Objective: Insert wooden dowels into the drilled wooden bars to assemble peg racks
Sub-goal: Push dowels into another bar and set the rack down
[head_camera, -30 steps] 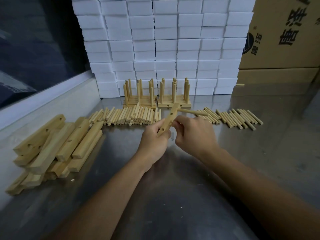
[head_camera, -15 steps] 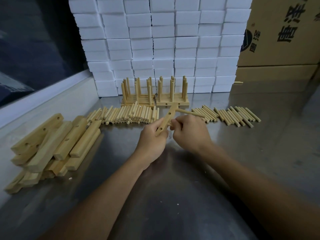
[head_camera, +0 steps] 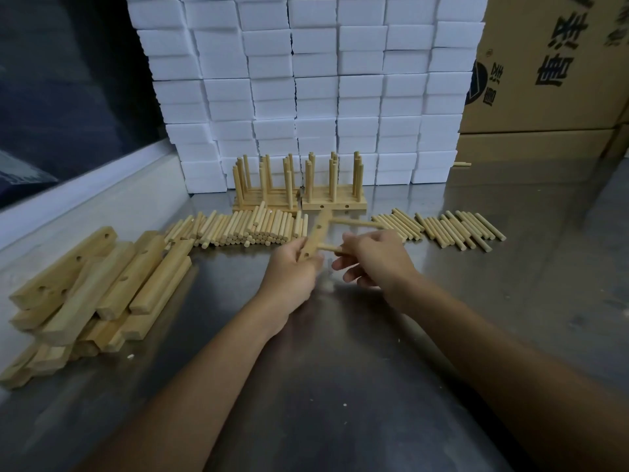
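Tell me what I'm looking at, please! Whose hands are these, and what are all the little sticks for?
No machine here: a person wears a camera on their head, so you see their own hands from above. The left hand holds a wooden bar with holes. One dowel already sticks out of it, and the right hand pushes in a second dowel. On the metal table lie loose dowels, more bars and finished racks.

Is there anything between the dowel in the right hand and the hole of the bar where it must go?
Nothing visible. The right hand holds the dowel with its tip already at the bar, which the left hand grips.
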